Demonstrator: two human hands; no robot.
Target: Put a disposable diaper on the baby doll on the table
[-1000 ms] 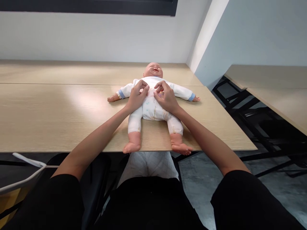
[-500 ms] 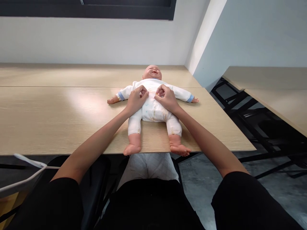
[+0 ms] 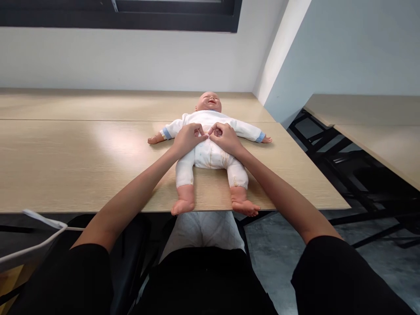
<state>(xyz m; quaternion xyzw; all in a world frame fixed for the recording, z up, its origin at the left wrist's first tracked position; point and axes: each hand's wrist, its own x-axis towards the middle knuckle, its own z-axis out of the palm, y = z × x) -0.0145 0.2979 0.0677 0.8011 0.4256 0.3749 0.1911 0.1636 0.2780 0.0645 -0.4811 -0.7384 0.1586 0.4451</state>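
Note:
A baby doll (image 3: 209, 102) lies on its back on the wooden table (image 3: 82, 170), arms spread and feet at the near edge. It wears a white long-sleeved top (image 3: 210, 117) with blue cuffs and white printed trousers (image 3: 210, 156). My left hand (image 3: 188, 139) is closed in a pinch at the middle of the trousers' waist. Facing it, my right hand (image 3: 227, 138) pinches at the same spot, the fingertips almost meeting. The fingers hide most of the gripped cloth. A little pinkish belly shows between the hands.
A white wall (image 3: 131, 61) rises behind the table, with a dark-framed window (image 3: 177, 21) above. To the right, across a gap, stands another wooden table (image 3: 370, 109) over black metal frames (image 3: 341, 175). A white strap (image 3: 42, 245) hangs at the lower left.
Both hands have moved inward and slightly down, so their pinched fingertips now nearly touch at the doll's waist. The doll's legs have shifted slightly.

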